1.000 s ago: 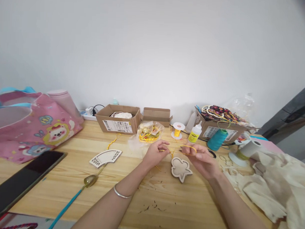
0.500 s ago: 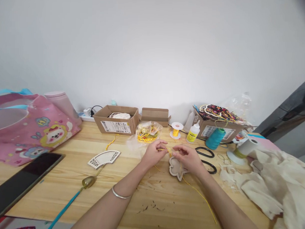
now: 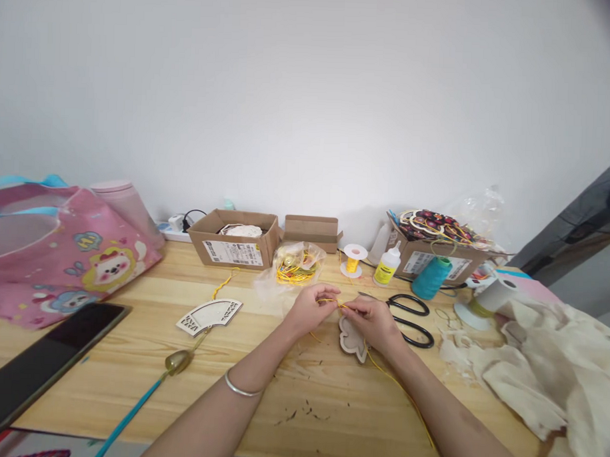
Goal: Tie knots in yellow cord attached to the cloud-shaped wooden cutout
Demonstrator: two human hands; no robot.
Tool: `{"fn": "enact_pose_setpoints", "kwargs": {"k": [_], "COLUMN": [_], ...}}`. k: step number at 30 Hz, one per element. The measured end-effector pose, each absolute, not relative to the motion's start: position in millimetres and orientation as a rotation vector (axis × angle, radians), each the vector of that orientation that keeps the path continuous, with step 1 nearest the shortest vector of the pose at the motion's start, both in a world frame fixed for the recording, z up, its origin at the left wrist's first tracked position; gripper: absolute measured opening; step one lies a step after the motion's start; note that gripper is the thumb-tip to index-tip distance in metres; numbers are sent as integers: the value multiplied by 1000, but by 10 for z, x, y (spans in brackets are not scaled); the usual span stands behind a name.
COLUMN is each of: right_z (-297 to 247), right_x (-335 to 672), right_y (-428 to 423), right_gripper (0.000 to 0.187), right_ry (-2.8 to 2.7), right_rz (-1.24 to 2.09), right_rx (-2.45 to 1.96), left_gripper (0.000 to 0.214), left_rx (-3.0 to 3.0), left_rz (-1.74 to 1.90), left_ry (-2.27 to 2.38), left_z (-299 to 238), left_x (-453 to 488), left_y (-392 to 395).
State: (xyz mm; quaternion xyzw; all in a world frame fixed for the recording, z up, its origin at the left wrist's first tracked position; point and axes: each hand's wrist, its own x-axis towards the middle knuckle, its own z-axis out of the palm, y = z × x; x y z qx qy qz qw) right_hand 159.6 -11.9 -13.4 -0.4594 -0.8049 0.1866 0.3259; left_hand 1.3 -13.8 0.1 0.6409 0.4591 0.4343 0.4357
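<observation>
My left hand (image 3: 312, 309) is closed, its fingertips pinching a yellow cord (image 3: 390, 377). Close beside it, my right hand (image 3: 372, 319) pinches the same cord with thumb and fingers together. The cord's long tail trails under my right wrist down the table. Below my right hand lies a small wooden cutout (image 3: 352, 342) with a wavy outline, partly hidden by that hand. Black-handled scissors (image 3: 412, 331) rest just to the right, their blades mostly covered. A fan-shaped wooden piece (image 3: 209, 317) with a yellow cord loop and a gold-capped blue tassel (image 3: 133, 409) lies to the left.
Along the wall stand a cardboard box (image 3: 269, 254), a bag of yellow cords (image 3: 300, 265), a thread spool (image 3: 354, 263), a glue bottle (image 3: 386, 266), a teal thread cone (image 3: 432, 278) and a fuller box (image 3: 414, 255). A phone (image 3: 45, 359) and pink bag (image 3: 84, 247) lie left, cream cloth (image 3: 530, 370) right.
My right hand's fingers have closed on the cord and come nearer to my left fingertips. The right hand now covers more of the wooden cutout's upper part.
</observation>
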Motion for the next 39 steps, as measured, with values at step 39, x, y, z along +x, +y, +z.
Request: {"fn": "enact_pose_setpoints", "kwargs": {"k": [39], "right_z": [-25], "right_x": [1593], "right_y": [-129], "right_gripper": [25], "right_ry": [-1398], "right_rz": [850], "right_rx": [-1272], "left_gripper": [21], "left_rx": [1625], "left_rz": [954], "left_ry": [1240], "left_z": [-6], "left_x": [-13], "left_y": [-121]}}
